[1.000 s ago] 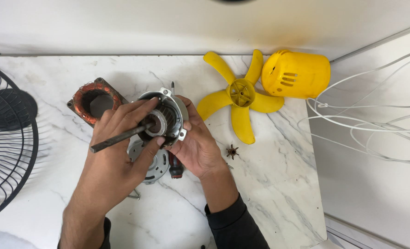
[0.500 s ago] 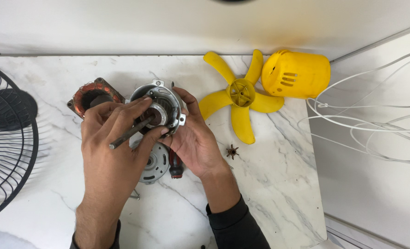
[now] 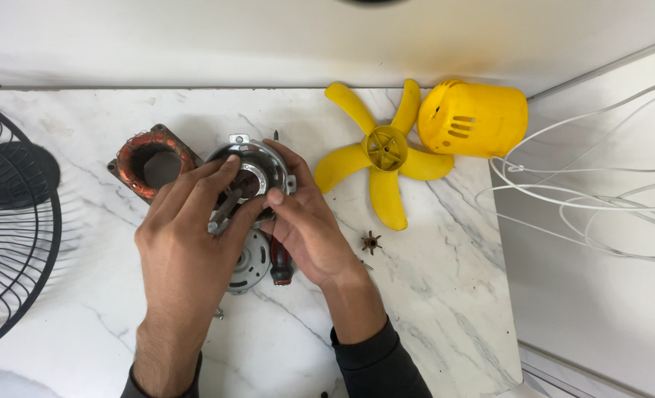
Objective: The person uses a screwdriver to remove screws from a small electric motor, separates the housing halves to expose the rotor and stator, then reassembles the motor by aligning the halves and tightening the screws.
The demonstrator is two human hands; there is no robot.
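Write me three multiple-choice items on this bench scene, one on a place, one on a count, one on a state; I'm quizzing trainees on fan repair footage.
1. Where does the yellow plastic motor cover lie?
A. right of the yellow plastic fan blade
B. on the black wire fan guard
C. under the hands

2. How many vanes has the fan blade?
A. three
B. five
C. eight

3. How is the round silver metal motor housing held?
A. by neither hand
B. by one hand
C. by both hands

Key: 1 A, the cover sits beside the blade's right side. 2 B, five vanes show. 3 C, left hand and right hand both grip it.
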